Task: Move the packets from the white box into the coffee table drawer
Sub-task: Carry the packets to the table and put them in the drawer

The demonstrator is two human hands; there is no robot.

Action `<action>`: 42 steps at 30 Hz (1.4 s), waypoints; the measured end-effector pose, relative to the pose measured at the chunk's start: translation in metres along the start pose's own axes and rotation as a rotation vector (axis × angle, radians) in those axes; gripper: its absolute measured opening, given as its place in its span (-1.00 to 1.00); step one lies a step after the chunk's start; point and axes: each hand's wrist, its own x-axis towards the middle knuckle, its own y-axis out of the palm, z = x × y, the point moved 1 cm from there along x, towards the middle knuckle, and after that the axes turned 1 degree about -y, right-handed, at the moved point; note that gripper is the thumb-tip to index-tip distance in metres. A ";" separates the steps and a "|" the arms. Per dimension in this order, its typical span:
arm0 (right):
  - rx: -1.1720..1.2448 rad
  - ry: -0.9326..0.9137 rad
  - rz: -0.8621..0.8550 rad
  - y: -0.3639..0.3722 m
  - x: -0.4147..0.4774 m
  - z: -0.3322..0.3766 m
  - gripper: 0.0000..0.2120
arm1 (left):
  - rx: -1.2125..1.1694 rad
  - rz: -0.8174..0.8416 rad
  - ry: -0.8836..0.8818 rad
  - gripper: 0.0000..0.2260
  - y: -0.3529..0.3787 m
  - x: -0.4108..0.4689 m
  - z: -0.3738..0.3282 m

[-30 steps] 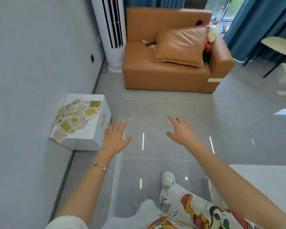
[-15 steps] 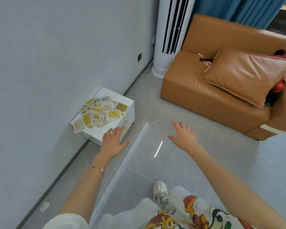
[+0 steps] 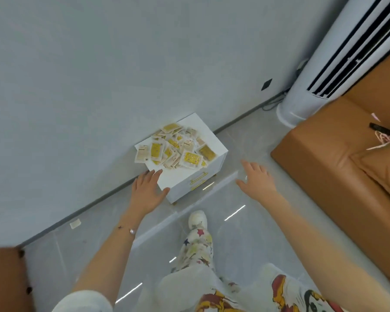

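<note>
A small white box (image 3: 176, 180) with gold drawer handles on its front stands on the floor against the grey wall. Several yellow and beige packets (image 3: 177, 150) lie heaped on its top. My left hand (image 3: 148, 191) hovers with fingers spread just in front of the box's near left corner, holding nothing. My right hand (image 3: 256, 181) is stretched out, fingers straight, to the right of the box above the floor, also holding nothing. No coffee table drawer is in view.
A tan leather sofa (image 3: 338, 158) fills the right side, with a white tower air conditioner (image 3: 338, 64) behind it by the wall. Another brown piece of furniture (image 3: 5, 280) shows at the bottom left. Glossy grey floor tiles lie between.
The view has swung left and nearer to the box. Both hands have moved forward; my left hand now reaches the box's near corner.
</note>
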 end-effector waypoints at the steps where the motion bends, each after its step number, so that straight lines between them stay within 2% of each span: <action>1: -0.007 -0.022 0.003 -0.001 0.017 0.004 -0.33 | -0.014 -0.002 -0.038 -0.40 0.002 0.012 0.007; 8: -0.097 -0.091 0.094 -0.004 0.115 0.014 -0.28 | -0.074 0.028 -0.219 -0.39 0.000 0.094 0.045; 15: -0.041 -0.093 0.206 -0.006 0.203 0.035 -0.31 | -0.165 0.049 -0.316 -0.40 -0.005 0.158 0.049; 20: -0.048 -0.074 0.379 0.068 0.269 0.040 -0.31 | -0.215 0.067 -0.408 -0.42 0.044 0.208 0.076; 24: -0.071 -0.001 0.452 0.154 0.317 0.036 -0.22 | -0.305 0.046 -0.553 -0.42 0.108 0.251 0.111; 28: 0.026 0.116 0.322 0.227 0.358 0.036 -0.01 | -0.430 -0.003 -0.722 -0.39 0.176 0.289 0.138; 31: 0.141 0.214 0.328 0.268 0.376 0.036 0.07 | -0.534 -0.050 -0.820 -0.37 0.213 0.315 0.160; 34: 0.226 0.247 0.257 0.291 0.381 0.040 0.17 | -0.690 -0.180 -0.946 -0.36 0.227 0.337 0.179; 37: 0.179 0.230 0.172 0.299 0.382 0.039 0.19 | -0.851 -0.318 -0.960 -0.45 0.230 0.354 0.194; 42: 0.217 0.175 0.104 0.292 0.389 0.025 0.07 | -0.911 -0.363 -1.047 -0.50 0.234 0.370 0.190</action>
